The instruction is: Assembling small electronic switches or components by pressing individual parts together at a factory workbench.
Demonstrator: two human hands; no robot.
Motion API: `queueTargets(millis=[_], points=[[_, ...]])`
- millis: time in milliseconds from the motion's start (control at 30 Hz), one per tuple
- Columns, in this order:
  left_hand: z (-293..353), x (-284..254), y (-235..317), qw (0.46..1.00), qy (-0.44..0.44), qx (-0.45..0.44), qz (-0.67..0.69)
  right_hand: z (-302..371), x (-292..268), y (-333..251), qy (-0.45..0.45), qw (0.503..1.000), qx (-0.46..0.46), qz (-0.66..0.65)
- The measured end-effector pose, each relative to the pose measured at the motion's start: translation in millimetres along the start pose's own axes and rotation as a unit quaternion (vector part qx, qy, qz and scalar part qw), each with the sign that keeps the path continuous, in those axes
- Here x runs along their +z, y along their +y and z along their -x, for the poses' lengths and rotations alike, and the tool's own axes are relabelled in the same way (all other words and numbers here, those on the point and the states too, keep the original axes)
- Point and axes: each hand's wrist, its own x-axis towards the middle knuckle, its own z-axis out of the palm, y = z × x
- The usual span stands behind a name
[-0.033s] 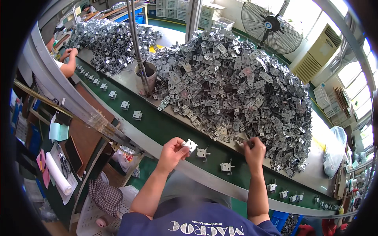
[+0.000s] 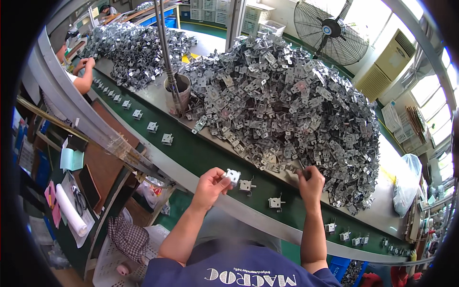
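Green belt [image 2: 191, 154] is stretching from ten o'clock to four; a fan [image 2: 331, 29] is standing at one. Near six, the left hand [image 2: 209, 188] is pinching a white part [image 2: 233, 176] over the belt. At four, the right hand [image 2: 311, 184] is curling beside the pile [image 2: 291, 110]; whether it is holding anything, I cannot tell.
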Motion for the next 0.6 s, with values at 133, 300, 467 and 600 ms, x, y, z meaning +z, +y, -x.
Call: queueTargets(millis=[133,300,467,600], points=[[3.9,2.3,-25.6,0.989,0.010,0.015,0.148,-2.9,-1.8,-0.2,0.010,0.995,-0.089,0.045],[5.3,19.4,-17.2,0.967,-0.061,-0.042,0.242,5.7,-30.6,-40.0,0.104,0.988,-0.117,-0.010],[12.6,41.6,-13.6,0.945,-0.140,-0.061,0.288,26.5,-23.9,-91.1,-0.173,0.938,-0.112,-0.277],[18.3,43.9,-10.1,0.948,-0.151,-0.061,0.273,30.0,-12.0,-89.4,-0.228,0.930,-0.034,-0.285]])
